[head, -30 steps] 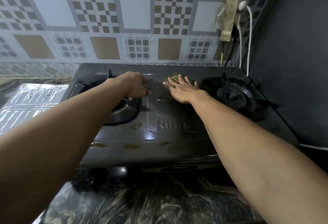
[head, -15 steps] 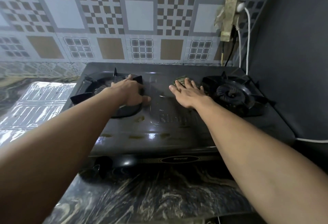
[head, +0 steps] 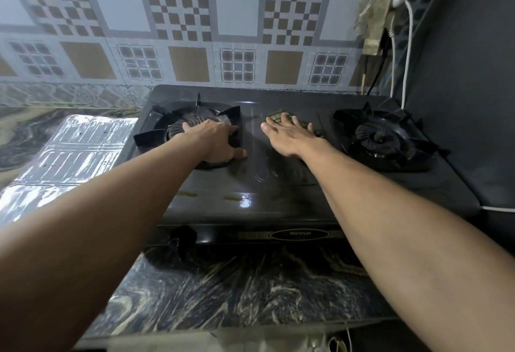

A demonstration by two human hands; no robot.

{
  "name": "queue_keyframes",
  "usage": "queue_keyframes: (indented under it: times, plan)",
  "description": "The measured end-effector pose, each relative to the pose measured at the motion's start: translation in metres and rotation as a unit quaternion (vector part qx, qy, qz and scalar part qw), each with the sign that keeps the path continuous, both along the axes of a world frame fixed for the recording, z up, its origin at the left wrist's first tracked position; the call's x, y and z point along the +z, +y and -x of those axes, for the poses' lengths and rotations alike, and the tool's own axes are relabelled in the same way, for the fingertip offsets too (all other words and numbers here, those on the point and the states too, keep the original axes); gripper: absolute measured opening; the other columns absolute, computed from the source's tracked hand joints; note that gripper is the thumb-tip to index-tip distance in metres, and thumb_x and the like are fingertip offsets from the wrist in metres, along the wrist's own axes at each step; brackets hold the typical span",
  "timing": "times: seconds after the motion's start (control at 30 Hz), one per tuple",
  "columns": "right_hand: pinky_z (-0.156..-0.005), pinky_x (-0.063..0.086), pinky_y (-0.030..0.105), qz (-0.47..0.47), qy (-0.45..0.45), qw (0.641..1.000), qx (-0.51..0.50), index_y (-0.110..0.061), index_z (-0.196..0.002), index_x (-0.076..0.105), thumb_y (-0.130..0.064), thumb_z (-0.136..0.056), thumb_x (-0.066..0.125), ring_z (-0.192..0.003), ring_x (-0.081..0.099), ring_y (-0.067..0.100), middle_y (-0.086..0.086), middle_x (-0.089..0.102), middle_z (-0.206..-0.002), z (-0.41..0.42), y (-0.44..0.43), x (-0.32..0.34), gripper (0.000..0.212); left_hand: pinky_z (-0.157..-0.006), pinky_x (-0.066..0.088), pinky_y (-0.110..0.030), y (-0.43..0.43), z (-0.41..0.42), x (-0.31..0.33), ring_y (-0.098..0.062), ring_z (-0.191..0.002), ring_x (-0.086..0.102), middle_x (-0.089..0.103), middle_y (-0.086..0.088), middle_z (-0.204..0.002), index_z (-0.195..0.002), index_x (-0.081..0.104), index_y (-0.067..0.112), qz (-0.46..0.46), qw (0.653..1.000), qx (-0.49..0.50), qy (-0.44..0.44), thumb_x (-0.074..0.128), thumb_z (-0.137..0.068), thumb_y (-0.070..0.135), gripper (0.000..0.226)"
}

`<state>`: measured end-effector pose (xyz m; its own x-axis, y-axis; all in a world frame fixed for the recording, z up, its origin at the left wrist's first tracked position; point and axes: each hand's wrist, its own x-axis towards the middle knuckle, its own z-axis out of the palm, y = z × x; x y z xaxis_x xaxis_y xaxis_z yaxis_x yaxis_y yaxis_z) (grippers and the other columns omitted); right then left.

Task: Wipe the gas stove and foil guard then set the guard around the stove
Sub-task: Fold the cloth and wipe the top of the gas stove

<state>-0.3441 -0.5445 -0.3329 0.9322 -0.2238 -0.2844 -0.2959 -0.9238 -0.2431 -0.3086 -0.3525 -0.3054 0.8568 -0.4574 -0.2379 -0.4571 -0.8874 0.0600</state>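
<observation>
A black two-burner gas stove [head: 278, 192] stands on the marbled counter against the tiled wall. My right hand [head: 289, 137] lies flat, fingers spread, pressing a checked cloth [head: 277, 115] onto the stove top between the burners. My left hand [head: 214, 139] rests on the left burner's pot support [head: 156, 135], fingers curled over its right side. The silver foil guard [head: 69, 156] lies flat on the counter left of the stove. The right burner [head: 381, 137] is uncovered.
A white cable [head: 408, 53] and a dark cable hang down the wall at the back right, beside a dark wall panel [head: 459, 86]. Yellowish stains [head: 231, 198] mark the stove's front edge. A knob [head: 182, 236] sits on the stove's front left.
My right hand has slid the cloth a little farther back over the stove top. My left hand has stayed on the left burner's support. The camera view has shifted.
</observation>
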Motion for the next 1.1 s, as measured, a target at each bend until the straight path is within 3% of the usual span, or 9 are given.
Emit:
queue_keyframes:
  times: [0.57, 0.77, 0.97, 1.1]
  plan:
    - [-0.12, -0.011, 0.053, -0.015, -0.014, 0.998, 0.056, -0.041, -0.157, 0.016, -0.05, -0.106, 0.008, -0.153, -0.008, 0.021, -0.001, -0.005, -0.167, 0.029, 0.034, 0.001, 0.052, -0.109, 0.038, -0.053, 0.016, -0.001, -0.008, -0.036, -0.138, 0.041, 0.044, -0.012, -0.151, -0.152, 0.034, 0.03, 0.033, 0.999, -0.036, 0.008, 0.054, -0.083, 0.072, 0.083]
    - [-0.12, -0.01, 0.054, -0.008, 0.008, 0.999, 0.038, -0.044, -0.156, 0.013, -0.053, -0.105, 0.008, -0.153, -0.009, 0.023, 0.0, -0.009, -0.167, 0.041, 0.033, 0.007, 0.052, -0.11, 0.026, -0.068, 0.011, 0.005, -0.006, -0.033, -0.139, 0.039, 0.042, -0.007, -0.153, -0.149, 0.039, 0.032, 0.027, 0.999, -0.042, -0.02, 0.051, -0.088, 0.068, 0.071]
    - [-0.119, -0.013, 0.054, -0.021, 0.009, 1.0, 0.015, -0.042, -0.157, 0.011, -0.062, -0.101, 0.009, -0.153, -0.011, 0.022, 0.0, -0.01, -0.167, 0.047, 0.021, 0.005, 0.059, -0.11, 0.02, -0.071, 0.002, 0.021, -0.006, -0.034, -0.146, 0.025, 0.024, -0.013, -0.16, -0.146, 0.043, 0.03, 0.021, 0.998, -0.048, -0.034, 0.051, -0.088, 0.069, 0.07]
    - [-0.119, -0.012, 0.055, -0.005, 0.011, 1.0, 0.008, -0.041, -0.157, 0.008, -0.064, -0.1, 0.009, -0.153, -0.011, 0.023, 0.0, -0.012, -0.166, 0.051, 0.006, 0.004, 0.062, -0.109, 0.024, -0.07, -0.003, 0.027, -0.006, -0.036, -0.143, 0.03, 0.023, -0.013, -0.16, -0.148, 0.04, 0.03, 0.006, 0.999, -0.032, -0.041, 0.05, -0.088, 0.069, 0.073]
